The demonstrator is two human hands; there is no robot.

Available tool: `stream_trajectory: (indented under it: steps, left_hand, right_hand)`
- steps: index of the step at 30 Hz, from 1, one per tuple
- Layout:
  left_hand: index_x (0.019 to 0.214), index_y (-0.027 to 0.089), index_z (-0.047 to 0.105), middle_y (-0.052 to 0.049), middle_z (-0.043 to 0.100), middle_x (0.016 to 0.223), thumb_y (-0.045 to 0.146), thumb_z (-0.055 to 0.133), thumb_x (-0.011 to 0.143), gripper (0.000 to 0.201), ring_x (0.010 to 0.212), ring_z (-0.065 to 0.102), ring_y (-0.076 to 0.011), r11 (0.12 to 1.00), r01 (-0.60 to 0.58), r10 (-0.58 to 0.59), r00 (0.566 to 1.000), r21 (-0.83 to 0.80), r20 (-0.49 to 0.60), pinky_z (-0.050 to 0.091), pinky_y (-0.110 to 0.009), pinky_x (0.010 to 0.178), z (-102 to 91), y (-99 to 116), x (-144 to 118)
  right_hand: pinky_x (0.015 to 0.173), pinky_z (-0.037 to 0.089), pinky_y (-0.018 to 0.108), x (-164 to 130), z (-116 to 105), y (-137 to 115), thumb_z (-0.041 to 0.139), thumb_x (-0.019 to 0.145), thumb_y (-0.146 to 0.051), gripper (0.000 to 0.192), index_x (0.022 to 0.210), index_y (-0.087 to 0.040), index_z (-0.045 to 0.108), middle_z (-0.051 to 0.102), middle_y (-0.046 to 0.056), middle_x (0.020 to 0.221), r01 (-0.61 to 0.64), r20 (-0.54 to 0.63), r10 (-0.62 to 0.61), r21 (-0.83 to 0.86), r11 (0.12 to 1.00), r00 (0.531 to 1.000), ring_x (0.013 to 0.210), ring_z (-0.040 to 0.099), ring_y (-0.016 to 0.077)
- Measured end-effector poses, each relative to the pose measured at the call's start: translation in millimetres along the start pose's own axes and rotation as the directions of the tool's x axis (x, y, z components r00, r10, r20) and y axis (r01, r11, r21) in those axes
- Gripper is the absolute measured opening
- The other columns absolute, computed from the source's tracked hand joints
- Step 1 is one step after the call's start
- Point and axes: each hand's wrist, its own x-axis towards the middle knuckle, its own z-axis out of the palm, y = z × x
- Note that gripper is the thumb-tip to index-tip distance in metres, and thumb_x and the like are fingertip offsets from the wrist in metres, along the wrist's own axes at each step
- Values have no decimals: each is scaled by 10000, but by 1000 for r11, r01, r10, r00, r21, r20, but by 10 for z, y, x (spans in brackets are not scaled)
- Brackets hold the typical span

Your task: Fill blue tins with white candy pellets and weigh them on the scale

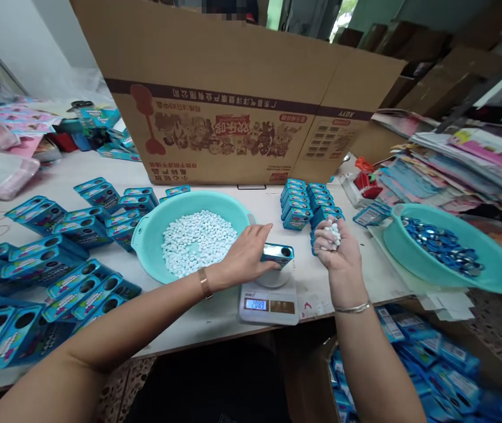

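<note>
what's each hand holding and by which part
Left hand grips a blue tin by its left end, on the scale. Right hand cups white tablets in its palm.

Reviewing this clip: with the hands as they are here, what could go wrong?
1. The right hand cups a loose heap of small white tablets; some could roll off onto the white table.
2. The left hand presses the blue tin box on the small white digital scale, possibly skewing the reading.

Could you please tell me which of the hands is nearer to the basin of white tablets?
Left. The left hand is beside the basin's right rim; the right hand is farther right, beyond the scale.
</note>
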Motion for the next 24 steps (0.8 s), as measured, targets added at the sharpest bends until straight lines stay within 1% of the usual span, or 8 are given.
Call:
stream_trajectory:
  steps: [4,7,9,12,16,19,21,24]
  left_hand:
    - [1373,156,393,-148,549,1303,423,662,836,657,1227,494,-301,995,3,-14,995,-105,-102,424,-487,1040,-152,-63,-249]
    - [1347,161,431,-147,557,1311,404,640,861,582,1239,496,-283,985,18,-52,978,-171,-200,420,-475,1052,-205,-84,-510]
    - [1336,177,447,-137,572,1301,389,629,872,542,1225,515,-274,980,40,-89,966,-197,-244,437,-467,1038,-226,-82,-704]
    - [1325,217,459,-118,589,1287,367,615,885,490,1210,538,-266,974,63,-130,944,-219,-305,451,-465,1028,-251,-78,-988]
    - [1313,253,470,-95,603,1277,339,600,897,444,1211,558,-256,963,109,-201,902,-247,-382,463,-452,1030,-255,-111,-1292]
    - [1280,256,498,-83,623,1243,343,601,896,408,1188,582,-248,946,156,-267,871,-284,-411,478,-442,1022,-215,-151,-1428]
    - [1261,251,513,-81,631,1229,347,598,898,385,1178,591,-244,933,177,-302,857,-312,-417,482,-445,1020,-170,-171,-1476]
    - [1253,249,525,-80,639,1220,355,598,898,378,1166,600,-246,923,184,-323,850,-339,-416,492,-448,1007,-103,-188,-1498]
  right_hand:
    - [354,162,128,-53,83,127,507,932,-287,223,733,-203,455,384,-84,586,-15,42,15,9,1000,999,385,210,37]
    - [349,163,139,36,438,272,608,888,-363,240,768,-210,467,405,-89,585,-30,144,45,-105,994,989,378,211,30]
    - [345,168,153,139,729,440,649,851,-441,275,806,-212,503,460,-78,592,46,185,0,-246,968,983,379,246,34]
    - [338,163,168,307,1092,756,673,820,-493,328,807,-182,567,549,-36,587,168,256,-38,-510,844,966,385,280,38]
    - [334,152,178,462,1329,1017,640,867,-432,282,811,-159,598,626,-1,623,156,278,53,-675,721,959,369,226,26]
    - [332,151,157,500,1396,990,579,923,-389,251,833,-155,582,563,-34,574,23,233,142,-587,809,962,357,236,18]
    - [333,153,132,491,1406,899,552,942,-403,261,836,-165,550,475,-74,535,-139,219,254,-436,889,942,354,248,14]
    - [328,155,115,426,1316,711,517,959,-428,283,807,-190,493,367,-108,510,-335,246,369,-170,927,896,348,242,17]
